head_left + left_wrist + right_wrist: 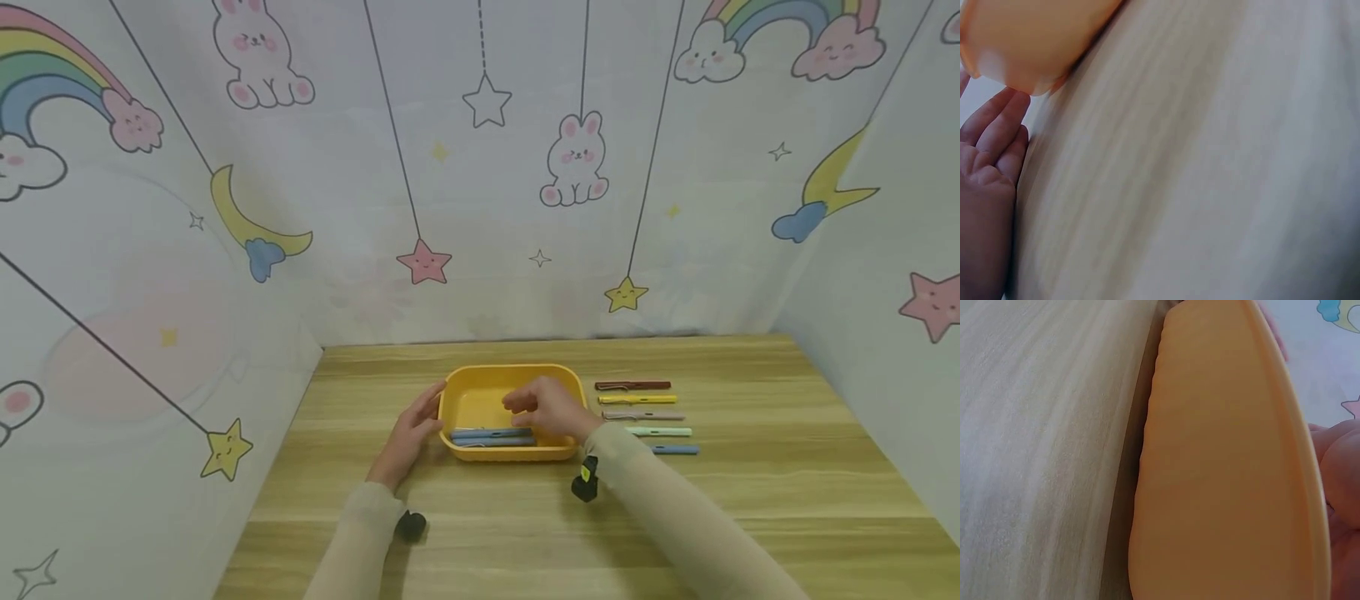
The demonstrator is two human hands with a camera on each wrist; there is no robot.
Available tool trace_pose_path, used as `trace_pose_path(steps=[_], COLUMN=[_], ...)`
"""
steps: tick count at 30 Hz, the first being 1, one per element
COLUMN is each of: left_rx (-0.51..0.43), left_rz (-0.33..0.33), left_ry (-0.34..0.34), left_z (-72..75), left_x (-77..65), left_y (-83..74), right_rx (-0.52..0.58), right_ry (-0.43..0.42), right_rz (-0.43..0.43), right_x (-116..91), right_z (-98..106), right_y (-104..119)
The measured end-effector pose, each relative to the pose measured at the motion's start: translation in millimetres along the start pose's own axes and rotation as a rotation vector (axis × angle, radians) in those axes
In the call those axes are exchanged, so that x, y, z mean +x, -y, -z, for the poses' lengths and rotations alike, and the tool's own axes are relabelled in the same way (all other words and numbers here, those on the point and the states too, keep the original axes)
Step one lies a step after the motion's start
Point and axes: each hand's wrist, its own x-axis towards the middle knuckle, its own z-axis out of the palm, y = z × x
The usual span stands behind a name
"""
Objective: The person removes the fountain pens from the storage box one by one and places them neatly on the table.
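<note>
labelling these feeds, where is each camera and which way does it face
Head: on the head, facing forward and down at the yellow tray; left hand, right hand, sleeves show.
Left wrist: on that wrist, facing tray and tabletop; left hand shows.
Right wrist: on that wrist, facing tray wall; right hand shows.
Both wrist views share tray and tabletop.

The tray (476, 404) is yellow-orange, its pens (491, 433) greyish blue. The right-hand pens (637, 400), far to near, run dark red, yellow, pinkish grey, mint, blue. The table (487, 525) is tan woodgrain; walls (495, 192), white with pastel cartoons.
</note>
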Motion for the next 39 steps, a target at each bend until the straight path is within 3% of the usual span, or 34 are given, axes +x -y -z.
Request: trace_pose_path(steps=[16,39], left_rx=[0.023,-0.007], left_rz=[-0.018,-0.003], left_ry=[-0.006,-0.003], left_z=[-1.2,-0.6], left_x=[0.8,0.3], left_y=[3.6,0.5], right_rx=[-0.110,-0.139], right_ry=[0.049,0.058], right_rz=[0.068,0.069], right_x=[5.5,3.5], right_z=[-16.4,-17.3], right_y=[-6.8,-2.5])
